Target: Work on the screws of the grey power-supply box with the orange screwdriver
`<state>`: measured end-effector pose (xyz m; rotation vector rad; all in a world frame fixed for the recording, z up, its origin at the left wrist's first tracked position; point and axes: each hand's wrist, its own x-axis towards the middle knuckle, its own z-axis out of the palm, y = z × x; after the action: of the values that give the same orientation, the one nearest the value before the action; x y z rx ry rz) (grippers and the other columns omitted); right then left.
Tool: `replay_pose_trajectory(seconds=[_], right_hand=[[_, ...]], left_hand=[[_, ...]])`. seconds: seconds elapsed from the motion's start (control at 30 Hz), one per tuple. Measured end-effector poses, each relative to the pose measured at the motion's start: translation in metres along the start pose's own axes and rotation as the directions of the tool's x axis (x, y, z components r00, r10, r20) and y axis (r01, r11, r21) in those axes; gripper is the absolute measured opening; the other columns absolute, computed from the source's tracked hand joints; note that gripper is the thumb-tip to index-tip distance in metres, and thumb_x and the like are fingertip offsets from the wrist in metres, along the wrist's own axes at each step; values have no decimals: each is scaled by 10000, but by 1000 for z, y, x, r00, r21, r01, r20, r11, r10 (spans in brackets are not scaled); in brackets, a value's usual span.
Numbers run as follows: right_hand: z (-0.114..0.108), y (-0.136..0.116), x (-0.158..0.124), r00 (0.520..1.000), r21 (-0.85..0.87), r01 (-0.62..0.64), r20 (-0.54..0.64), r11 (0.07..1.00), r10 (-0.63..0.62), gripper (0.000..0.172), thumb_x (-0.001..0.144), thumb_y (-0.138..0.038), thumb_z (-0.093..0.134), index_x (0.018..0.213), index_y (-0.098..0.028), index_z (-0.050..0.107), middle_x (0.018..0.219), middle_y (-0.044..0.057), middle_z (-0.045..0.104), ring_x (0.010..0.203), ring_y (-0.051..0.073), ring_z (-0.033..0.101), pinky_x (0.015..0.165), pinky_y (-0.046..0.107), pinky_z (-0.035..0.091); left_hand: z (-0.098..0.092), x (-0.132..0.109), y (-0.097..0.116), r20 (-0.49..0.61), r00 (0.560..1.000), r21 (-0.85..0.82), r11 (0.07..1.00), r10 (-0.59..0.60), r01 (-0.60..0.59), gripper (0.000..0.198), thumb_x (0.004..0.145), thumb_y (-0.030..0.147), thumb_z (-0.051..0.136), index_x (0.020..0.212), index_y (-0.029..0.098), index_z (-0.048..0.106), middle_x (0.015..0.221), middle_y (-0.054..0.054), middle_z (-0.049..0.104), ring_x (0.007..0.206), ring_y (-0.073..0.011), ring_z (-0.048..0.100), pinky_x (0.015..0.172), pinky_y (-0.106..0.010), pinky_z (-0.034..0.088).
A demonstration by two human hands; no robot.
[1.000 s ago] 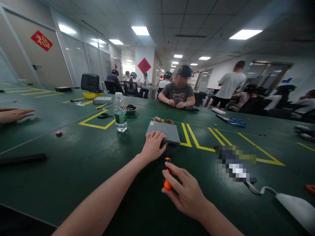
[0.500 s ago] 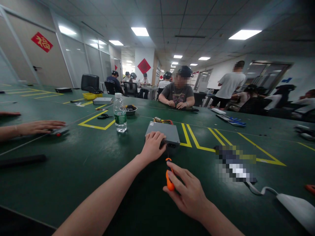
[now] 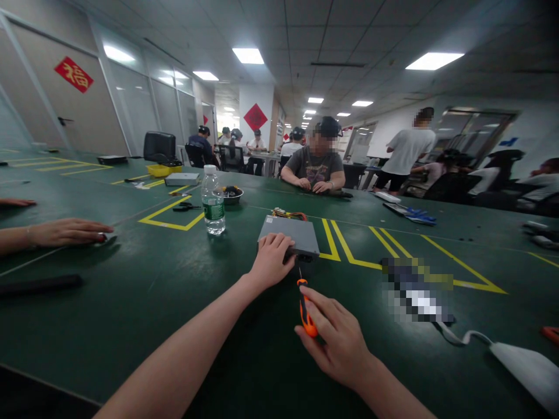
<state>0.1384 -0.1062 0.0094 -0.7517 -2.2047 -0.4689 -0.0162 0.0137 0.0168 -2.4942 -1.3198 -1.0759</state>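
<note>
A grey computer power supply lies on the green table, with a bundle of coloured wires at its far side. My left hand grips its near left part, fingers over the top and thumb at the near side. In the fingers of my right hand is an orange and black screwdriver, its thin shaft pointing away from me toward the near face of the power supply. Whether its tip touches a screw is too small to tell.
A water bottle stands left of the power supply, before a metal bowl of small parts. Black pliers lie further left. Another person's hand is at the left edge. A blurred-out item and white cable are at right.
The screwdriver has turned in my right hand and its handle has shifted slightly right; my right hand has moved a little with it. My left hand and the power supply stay put.
</note>
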Motion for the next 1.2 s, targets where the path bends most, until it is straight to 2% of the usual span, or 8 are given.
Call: replay_pose_trajectory(seconds=[0.07, 0.27, 0.5, 0.63, 0.73, 0.87, 0.97, 1.2], right_hand=[[0, 0, -2, 1000, 14, -30, -8, 999, 30, 234, 816, -218, 521, 1024, -114, 501, 1113, 202, 566, 905, 212, 602, 701, 327, 527], [-5, -6, 2, 984, -22, -7, 177, 1000, 11, 335, 856, -262, 447, 1165, -147, 503, 1184, 195, 526, 1003, 230, 580, 747, 334, 528], [-2, -2, 1, 1000, -45, -2, -14, 999, 2, 205, 832, -277, 527, 971, -127, 524, 1049, 188, 607, 865, 199, 620, 682, 308, 541], [-1, -6, -1, 994, -53, -34, 102, 998, 39, 275, 863, -335, 456, 1028, -128, 531, 1087, 195, 583, 920, 220, 613, 700, 324, 546], [-2, -9, 2, 982, -57, 1, 189, 998, 10, 310, 873, -284, 415, 1124, -135, 520, 1136, 209, 554, 967, 235, 598, 728, 344, 539], [-2, -5, 3, 995, -40, 39, 94, 998, -35, 276, 853, -275, 469, 1067, -108, 521, 1115, 214, 567, 924, 223, 605, 713, 340, 536], [-1, -2, 1, 1000, -8, 7, 16, 1000, -7, 228, 834, -247, 492, 1010, -103, 509, 1101, 215, 576, 916, 218, 604, 713, 337, 533], [-1, -9, 0, 977, -53, -25, 210, 998, 35, 339, 858, -307, 457, 1149, -146, 521, 1156, 201, 549, 938, 232, 605, 722, 352, 535]], left_hand=[[0, 0, 0, 0, 1000, -1, 1000, 0, 0, 251, 777, 259, 538, 1024, 221, 510, 1048, -33, 547, 1023, -230, 433, 879, -382, 325], [0, -1, 1, 2, 1000, -7, 1000, -7, 7, 252, 781, 256, 531, 1030, 227, 508, 1059, -37, 541, 1031, -227, 430, 879, -384, 326], [-1, -1, 1, 16, 1000, -11, 1000, -22, 22, 264, 773, 245, 538, 1034, 233, 505, 1067, -41, 537, 1044, -233, 426, 889, -396, 322], [-2, -1, 2, 17, 1000, -13, 1000, -21, 21, 253, 776, 245, 534, 1027, 230, 503, 1065, -39, 534, 1040, -229, 427, 888, -389, 323], [-2, -1, 3, 12, 1000, -5, 1000, -18, 18, 234, 779, 246, 533, 1011, 229, 506, 1065, -35, 531, 1034, -224, 428, 879, -380, 328], [-2, 0, 2, 10, 1000, 5, 1000, -13, 13, 232, 780, 249, 531, 1009, 227, 507, 1059, -33, 532, 1031, -225, 427, 877, -380, 326], [-2, 0, 2, 15, 1000, 0, 1000, -17, 17, 244, 776, 251, 535, 1017, 228, 506, 1060, -35, 531, 1033, -228, 425, 879, -383, 326], [-2, 0, 3, 15, 1000, -7, 1000, -19, 19, 225, 778, 246, 530, 1002, 227, 509, 1062, -38, 534, 1027, -228, 430, 872, -387, 332]])
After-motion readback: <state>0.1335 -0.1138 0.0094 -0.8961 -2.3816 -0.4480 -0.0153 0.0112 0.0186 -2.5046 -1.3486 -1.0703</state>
